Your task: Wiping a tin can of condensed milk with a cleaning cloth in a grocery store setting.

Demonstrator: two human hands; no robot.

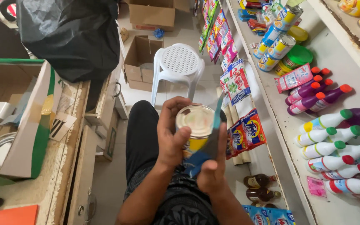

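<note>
Seated, tin can held over the lap, near the shelf of bottles. Left hand wraps the can's side, fingers curled and pressed on it. Right hand pinches a blue cloth against the can. Risk: smooth metal may slip from a one-sided hold and drop to the floor; cloth could bunch and loosen the grip.

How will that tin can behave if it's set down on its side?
The tin can is round with a smooth metal end, so it would probably roll. It looks sealed, so likely heavy and rigid. The left hand wraps its side, which may be slick.
</note>
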